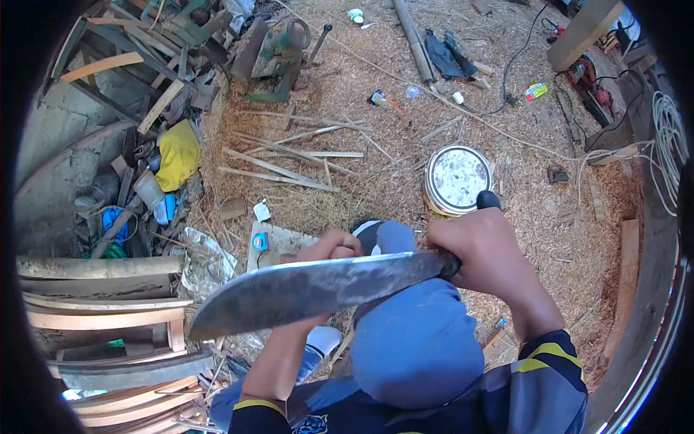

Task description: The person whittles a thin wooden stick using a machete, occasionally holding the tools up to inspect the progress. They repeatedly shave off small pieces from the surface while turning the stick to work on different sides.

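My right hand (478,242) is wrapped round the dark handle of a machete (318,288). Its broad, stained blade stretches to the left across my view, with the rounded tip at the far left. My left hand (331,247) is behind the blade, fingers curled near its upper edge. The blade covers most of that hand, so whatever it grips, if anything, is hidden. Below the blade is my bent knee in blue trousers (416,347). A blue tape measure (259,241) lies on a pale board (278,246) to the left of my left hand.
A round tin (459,177) with a paint-marked lid stands beyond my right hand. Thin wood strips (289,163) lie on shavings ahead. Curved timber pieces (108,318) are stacked at left, below scrap and a yellow cloth (179,153). Cords cross the floor at right.
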Tool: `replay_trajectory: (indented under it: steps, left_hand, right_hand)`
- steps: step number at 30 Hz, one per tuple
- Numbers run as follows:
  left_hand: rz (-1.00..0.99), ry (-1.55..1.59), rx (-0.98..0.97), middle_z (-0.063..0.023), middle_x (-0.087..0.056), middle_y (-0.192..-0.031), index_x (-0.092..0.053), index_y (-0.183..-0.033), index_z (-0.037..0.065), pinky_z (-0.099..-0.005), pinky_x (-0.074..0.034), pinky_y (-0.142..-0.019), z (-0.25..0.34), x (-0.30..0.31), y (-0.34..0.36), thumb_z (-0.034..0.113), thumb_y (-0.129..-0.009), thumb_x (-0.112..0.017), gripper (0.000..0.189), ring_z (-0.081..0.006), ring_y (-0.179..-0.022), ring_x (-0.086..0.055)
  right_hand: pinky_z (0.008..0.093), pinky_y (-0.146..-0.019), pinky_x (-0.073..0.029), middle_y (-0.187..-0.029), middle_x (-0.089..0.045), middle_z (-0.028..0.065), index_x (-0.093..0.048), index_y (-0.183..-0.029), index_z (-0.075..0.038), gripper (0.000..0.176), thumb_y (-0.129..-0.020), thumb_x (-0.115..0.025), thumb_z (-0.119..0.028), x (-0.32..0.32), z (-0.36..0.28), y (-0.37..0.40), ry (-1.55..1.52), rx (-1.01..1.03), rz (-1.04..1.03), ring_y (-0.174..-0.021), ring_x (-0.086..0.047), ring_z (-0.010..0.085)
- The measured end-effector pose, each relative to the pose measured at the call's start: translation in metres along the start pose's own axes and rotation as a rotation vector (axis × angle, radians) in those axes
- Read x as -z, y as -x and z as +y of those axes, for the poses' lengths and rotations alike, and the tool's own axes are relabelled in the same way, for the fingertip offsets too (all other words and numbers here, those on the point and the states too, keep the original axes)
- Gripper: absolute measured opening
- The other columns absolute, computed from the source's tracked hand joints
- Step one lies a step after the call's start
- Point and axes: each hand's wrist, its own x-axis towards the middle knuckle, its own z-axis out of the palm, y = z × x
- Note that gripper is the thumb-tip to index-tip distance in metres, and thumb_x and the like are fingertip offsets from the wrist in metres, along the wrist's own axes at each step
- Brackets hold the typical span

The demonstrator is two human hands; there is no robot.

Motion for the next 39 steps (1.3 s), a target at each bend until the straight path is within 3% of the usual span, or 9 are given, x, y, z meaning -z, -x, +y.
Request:
replay_trajectory:
  steps: [1,5,9,12,18,24,30,39]
  left_hand:
    - [-0.057,0.075,0.112,0.0001,-0.061,-0.080,-0.063,-0.095,0.005,-0.0294,-0.047,-0.066,0.010,-0.001,-0.004,0.041,-0.109,-0.055,0.039,-0.0108,-0.070,-0.054]
    - [-0.113,0.057,0.084,-0.0008,-0.063,-0.082,-0.061,-0.094,0.007,-0.0294,-0.048,-0.069,0.007,0.000,-0.006,0.055,-0.107,-0.050,0.051,-0.0107,-0.076,-0.057]
    - [-0.164,0.035,0.131,-0.0013,-0.064,-0.082,-0.064,-0.096,0.006,-0.0301,-0.049,-0.072,0.015,0.004,-0.002,0.054,-0.106,-0.053,0.050,-0.0130,-0.078,-0.060]
    - [-0.147,0.095,0.124,-0.0034,-0.068,-0.086,-0.066,-0.098,0.005,-0.0318,-0.051,-0.072,0.017,0.004,0.000,0.047,-0.102,-0.062,0.042,-0.0161,-0.079,-0.065]
    - [-0.180,-0.077,-0.019,-0.0115,-0.072,-0.085,-0.067,-0.098,0.007,-0.0365,-0.053,-0.067,0.015,0.013,-0.001,0.025,-0.084,-0.080,0.026,-0.0285,-0.076,-0.073]
    - [-0.196,-0.178,-0.080,-0.0129,-0.070,-0.079,-0.065,-0.092,0.010,-0.0405,-0.051,-0.064,0.016,0.017,-0.002,0.021,-0.080,-0.081,0.023,-0.0356,-0.074,-0.071]
    - [-0.207,-0.286,-0.086,-0.0096,-0.070,-0.076,-0.063,-0.091,0.011,-0.0402,-0.051,-0.064,0.011,0.018,0.002,0.026,-0.082,-0.080,0.024,-0.0338,-0.072,-0.071]
    - [-0.164,-0.212,-0.192,-0.0078,-0.069,-0.077,-0.067,-0.087,0.012,-0.0391,-0.053,-0.066,0.006,0.019,0.008,0.030,-0.090,-0.074,0.020,-0.0302,-0.072,-0.070]
  right_hand:
    - [0.0464,-0.062,-0.052,-0.074,-0.068,0.0064,-0.063,-0.090,-0.014,0.027,-0.068,-0.078,-0.016,0.001,-0.001,-0.003,0.012,0.019,-0.029,-0.072,-0.070,0.0315]
    - [0.0449,-0.057,-0.050,-0.067,-0.064,0.0051,-0.060,-0.087,-0.014,0.021,-0.071,-0.074,-0.014,-0.004,-0.004,-0.014,0.015,0.102,-0.002,-0.067,-0.069,0.0297]
    - [0.0442,-0.055,-0.050,-0.065,-0.063,0.0044,-0.059,-0.085,-0.014,0.021,-0.070,-0.073,-0.014,-0.007,-0.008,-0.020,0.015,0.131,0.022,-0.066,-0.069,0.0291]
    - [0.0443,-0.055,-0.050,-0.066,-0.063,0.0041,-0.059,-0.085,-0.014,0.021,-0.070,-0.073,-0.013,-0.008,-0.008,-0.021,0.018,0.126,0.012,-0.066,-0.069,0.0288]
    - [0.0445,-0.055,-0.050,-0.066,-0.064,0.0039,-0.059,-0.086,-0.014,0.021,-0.069,-0.072,-0.013,-0.010,-0.012,-0.024,0.043,0.118,0.003,-0.067,-0.069,0.0290]
    - [0.0443,-0.055,-0.050,-0.067,-0.064,0.0038,-0.059,-0.087,-0.014,0.022,-0.069,-0.072,-0.013,-0.011,-0.013,-0.025,0.052,0.119,0.003,-0.066,-0.069,0.0291]
    - [0.0435,-0.054,-0.049,-0.066,-0.063,0.0037,-0.058,-0.086,-0.012,0.021,-0.071,-0.072,-0.014,-0.011,-0.015,-0.025,0.072,0.135,0.053,-0.064,-0.068,0.0281]
    - [0.0413,-0.052,-0.048,-0.065,-0.059,0.0033,-0.056,-0.084,-0.012,0.017,-0.073,-0.069,-0.015,-0.005,-0.020,-0.021,0.109,0.177,0.100,-0.060,-0.065,0.0269]
